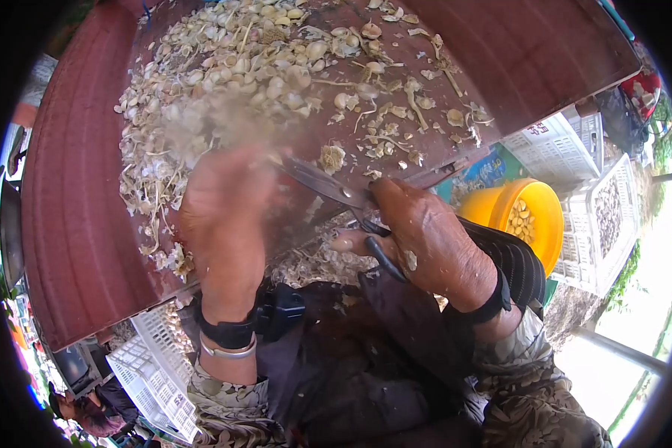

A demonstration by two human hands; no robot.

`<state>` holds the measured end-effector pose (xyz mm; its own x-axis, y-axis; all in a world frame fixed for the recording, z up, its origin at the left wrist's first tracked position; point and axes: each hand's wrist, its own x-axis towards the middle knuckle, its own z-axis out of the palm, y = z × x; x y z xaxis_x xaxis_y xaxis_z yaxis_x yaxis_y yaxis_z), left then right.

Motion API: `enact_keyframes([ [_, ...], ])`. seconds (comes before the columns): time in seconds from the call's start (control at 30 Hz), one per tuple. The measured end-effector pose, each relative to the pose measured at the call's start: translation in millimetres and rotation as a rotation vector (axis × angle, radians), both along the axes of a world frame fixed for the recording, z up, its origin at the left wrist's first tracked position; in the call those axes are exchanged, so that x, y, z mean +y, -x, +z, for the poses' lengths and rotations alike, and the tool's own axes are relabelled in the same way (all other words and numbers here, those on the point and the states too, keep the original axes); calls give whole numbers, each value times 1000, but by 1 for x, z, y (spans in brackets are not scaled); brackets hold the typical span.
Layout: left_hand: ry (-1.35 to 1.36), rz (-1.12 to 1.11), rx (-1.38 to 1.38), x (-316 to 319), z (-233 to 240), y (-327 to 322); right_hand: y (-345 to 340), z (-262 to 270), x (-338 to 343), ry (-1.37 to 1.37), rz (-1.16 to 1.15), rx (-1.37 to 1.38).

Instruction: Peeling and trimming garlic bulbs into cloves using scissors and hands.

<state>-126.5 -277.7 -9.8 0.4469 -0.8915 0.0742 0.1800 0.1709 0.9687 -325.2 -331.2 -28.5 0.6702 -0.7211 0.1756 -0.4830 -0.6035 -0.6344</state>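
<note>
My right hand point(431, 241) grips a pair of scissors point(336, 187) with dark handles, its fingers around the loops. The blades point up and left to the fingertips of my left hand point(227, 196). That hand is blurred, with its fingers bent near the blade tips. A small pale bit shows at the fingertips, but what they hold is unclear. Beyond my hands, a large heap of garlic cloves point(246, 73) with loose skins and stalks covers part of the reddish-brown table point(84, 196). A trimmed root tuft point(332, 159) lies just past the scissors.
On the right, a yellow bucket point(481, 204) holds peeled cloves beside white plastic crates point(577, 224). Another white crate point(151, 369) stands lower left. Garlic skins point(325, 260) lie between the table edge and my lap. A person point(98, 411) is at the far lower left.
</note>
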Motion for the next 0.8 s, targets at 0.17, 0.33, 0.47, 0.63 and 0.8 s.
enact_keyframes([
  [0.17, 4, 48, -51, 0, 0, -2, 3, 7, -1, -75, 8, 122],
  [0.33, -113, -18, -261, 2, -2, -12, 5, -7, -2, -54, 78, -69],
  [0.47, -67, -89, -240, 0, 4, -12, 0, 30, 3, -940, 179, -119],
  [0.63, 30, -183, -6, 8, -1, -20, -5, 18, 3, -928, -103, -333],
  [0.8, 87, 67, 338, 64, 33, -16, -7, 23, 3, -752, -130, -368],
])
